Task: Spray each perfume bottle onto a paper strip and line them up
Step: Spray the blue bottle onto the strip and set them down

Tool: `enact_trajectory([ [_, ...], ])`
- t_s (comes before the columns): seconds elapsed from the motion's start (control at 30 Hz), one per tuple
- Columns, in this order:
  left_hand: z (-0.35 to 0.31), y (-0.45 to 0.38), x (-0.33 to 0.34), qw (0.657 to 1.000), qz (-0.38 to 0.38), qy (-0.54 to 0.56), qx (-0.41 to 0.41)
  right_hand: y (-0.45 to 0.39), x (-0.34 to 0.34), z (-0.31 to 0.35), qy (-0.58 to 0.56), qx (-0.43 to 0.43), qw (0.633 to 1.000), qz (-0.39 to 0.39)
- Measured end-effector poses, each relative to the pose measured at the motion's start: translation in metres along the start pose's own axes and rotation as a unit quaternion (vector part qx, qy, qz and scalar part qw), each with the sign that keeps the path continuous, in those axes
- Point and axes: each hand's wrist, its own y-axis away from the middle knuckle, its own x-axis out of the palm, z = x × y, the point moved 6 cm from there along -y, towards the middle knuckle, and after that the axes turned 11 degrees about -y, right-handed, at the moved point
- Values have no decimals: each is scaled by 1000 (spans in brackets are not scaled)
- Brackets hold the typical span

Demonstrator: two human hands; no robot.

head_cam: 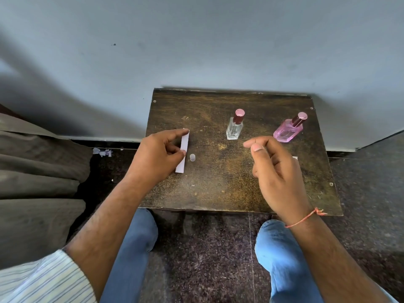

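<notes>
Two capped perfume bottles, one clear (235, 126) and one pink (288, 129), stand at the back of a wooden table (229, 193), while the left hand (160, 154) pinches a paper strip (182, 152) flat, seemingly positioning it, and the right hand (275, 171) hovers loosely open, empty.

L hand (160, 153): forearm bare, sleeve pushed up near elbow, palm turned inward, index extended, thumb and index pinched shut on paper strip (183, 153). R hand (276, 169): raised, holding nothing, fingers loosely curled, thumb tip toward camera, thread band at wrist, forearm bare.
</notes>
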Motion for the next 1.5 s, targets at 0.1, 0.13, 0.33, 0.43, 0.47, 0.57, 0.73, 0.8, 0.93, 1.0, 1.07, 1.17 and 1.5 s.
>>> enact_trajectory([
  [0.1,-1,0,3,1000,0,-4,9,0,0,1,3,-2,1000,0],
  [0.13,-1,0,3,1000,-3,-17,17,0,0,1,4,-2,1000,0],
  [0.33,2,-3,6,995,-16,-86,41,0,-3,1,2,1,1000,-2],
  [0.43,8,-8,9,991,-2,-122,53,0,-3,1,-3,5,1000,1],
  [0.47,9,-8,10,990,6,-135,51,0,-3,0,-7,7,1000,2],
  [0.57,10,-7,13,987,23,-159,23,1,-2,0,-14,10,1000,3],
  [0.73,8,-5,13,987,28,-160,22,1,-2,1,-17,3,1000,3],
  [0.8,8,-6,12,991,27,-132,23,1,-2,2,-17,2,1000,3],
  [0.93,4,-9,-1,998,-35,-38,44,1,-3,4,-14,1,1000,4],
  [1.0,1,-8,-6,997,-47,-32,48,1,-3,3,-18,4,1000,5],
  [1.07,-3,-4,-6,996,-30,-48,62,1,-3,2,-26,7,1000,7],
  [1.17,-9,3,1,993,26,-72,92,1,0,-3,-29,20,999,27],
  [1.5,-6,4,10,984,29,-147,99,3,9,-25,14,55,992,114],
])
